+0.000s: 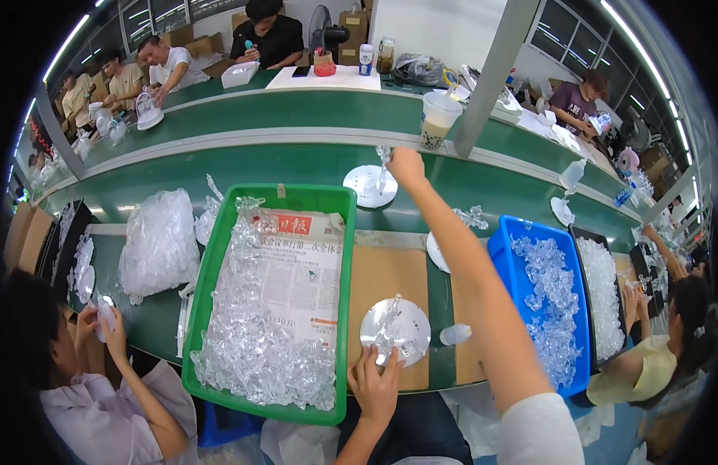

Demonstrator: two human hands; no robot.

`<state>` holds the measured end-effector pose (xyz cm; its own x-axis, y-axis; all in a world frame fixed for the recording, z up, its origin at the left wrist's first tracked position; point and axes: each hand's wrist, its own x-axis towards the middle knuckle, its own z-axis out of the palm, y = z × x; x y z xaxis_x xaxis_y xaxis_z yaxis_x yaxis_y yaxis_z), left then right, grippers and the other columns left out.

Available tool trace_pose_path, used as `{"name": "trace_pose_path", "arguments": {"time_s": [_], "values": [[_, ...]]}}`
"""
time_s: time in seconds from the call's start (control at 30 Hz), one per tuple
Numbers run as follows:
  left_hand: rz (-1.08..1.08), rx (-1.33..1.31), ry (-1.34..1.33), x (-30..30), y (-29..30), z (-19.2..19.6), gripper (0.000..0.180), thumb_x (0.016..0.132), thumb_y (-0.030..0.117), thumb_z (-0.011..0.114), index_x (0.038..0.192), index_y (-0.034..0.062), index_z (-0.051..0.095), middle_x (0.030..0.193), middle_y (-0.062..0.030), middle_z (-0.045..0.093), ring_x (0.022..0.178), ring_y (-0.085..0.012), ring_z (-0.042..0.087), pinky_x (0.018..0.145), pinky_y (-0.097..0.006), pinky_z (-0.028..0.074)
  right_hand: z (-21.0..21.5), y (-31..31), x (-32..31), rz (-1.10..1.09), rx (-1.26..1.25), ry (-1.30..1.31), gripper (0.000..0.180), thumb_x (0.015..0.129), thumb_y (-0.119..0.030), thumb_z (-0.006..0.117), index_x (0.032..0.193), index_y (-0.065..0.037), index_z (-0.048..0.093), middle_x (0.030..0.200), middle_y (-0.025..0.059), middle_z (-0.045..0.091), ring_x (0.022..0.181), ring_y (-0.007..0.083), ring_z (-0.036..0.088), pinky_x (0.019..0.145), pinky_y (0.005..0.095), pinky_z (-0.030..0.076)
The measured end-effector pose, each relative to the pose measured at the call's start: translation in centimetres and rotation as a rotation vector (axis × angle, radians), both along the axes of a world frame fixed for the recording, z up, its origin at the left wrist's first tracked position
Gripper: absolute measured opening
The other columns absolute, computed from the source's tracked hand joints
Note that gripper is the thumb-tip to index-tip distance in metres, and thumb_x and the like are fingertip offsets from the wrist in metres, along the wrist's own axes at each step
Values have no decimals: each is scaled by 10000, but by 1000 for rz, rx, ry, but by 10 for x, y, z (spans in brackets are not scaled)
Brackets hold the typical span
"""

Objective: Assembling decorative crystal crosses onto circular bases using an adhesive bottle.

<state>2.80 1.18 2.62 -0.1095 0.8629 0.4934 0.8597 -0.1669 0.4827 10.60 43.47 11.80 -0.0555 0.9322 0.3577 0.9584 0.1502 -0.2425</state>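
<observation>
My left hand (377, 387) rests at the near edge of a round white base (415, 329), its fingers apart and touching the rim. A clear plastic ornament (388, 327) stands on that base. My right arm stretches far across the bench, and my right hand (406, 168) is closed, its fingertips at a tall clear plastic piece (384, 154) above a second round white base (362, 191). The fingertips are partly hidden behind the hand. A small white bottle (456, 334) lies beside the near base. My forearm partly covers a third white base (436, 254).
A green tray (350, 256) of clear pieces and newspaper stands left; a blue tray (498, 252) of clear pieces stands right. Cardboard (390, 271) lies between them. Near a post (494, 77) stands a drink cup (439, 120). Co-workers sit on both sides and across.
</observation>
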Motion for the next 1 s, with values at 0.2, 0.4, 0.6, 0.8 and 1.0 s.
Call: {"name": "trace_pose_path", "arguments": {"time_s": [0.2, 0.4, 0.6, 0.8, 1.0], "values": [[25, -19, 19, -14, -3, -3, 332, 765, 221, 710, 1093, 189, 668, 1115, -152, 570, 1075, -300, 527, 854, -442, 348, 24, -108, 16, 392, -1, 99, 171, 773, -174, 632, 871, -39, 669, 787, 173, 660, 761, 356, 639, 692, 440, 512], [-19, 30, 12, -4, 7, -6, 332, 761, 182, 704, 1091, 179, 671, 1106, -146, 570, 1058, -278, 532, 861, -430, 344, 23, -159, 65, 151, -98, -90, 278, 776, -243, 656, 940, -21, 628, 833, 191, 656, 784, 385, 624, 698, 456, 502], [38, -19, 44, -17, 1, -14, 326, 806, 224, 665, 1129, 191, 650, 1127, -144, 571, 1128, -304, 505, 900, -464, 331, 72, -317, 76, 188, 55, 690, 495, 818, -168, 645, 1250, 21, 495, 1137, 247, 594, 1087, 319, 581, 950, 360, 432], [-3, -21, 52, -4, 2, -6, 313, 800, 209, 676, 1112, 181, 666, 1114, -143, 572, 1118, -295, 516, 908, -445, 334, -61, -402, 86, -124, 175, 800, 475, 791, -50, 677, 1223, 9, 489, 1146, 180, 589, 1104, 261, 562, 963, 333, 419], [8, -37, 64, -8, 2, -7, 299, 815, 202, 665, 1112, 166, 669, 1109, -143, 569, 1110, -298, 519, 910, -439, 337, -58, -410, 91, -13, -60, 802, 470, 715, -127, 768, 1123, -7, 568, 936, 113, 662, 834, 184, 639, 733, 280, 493]]}}
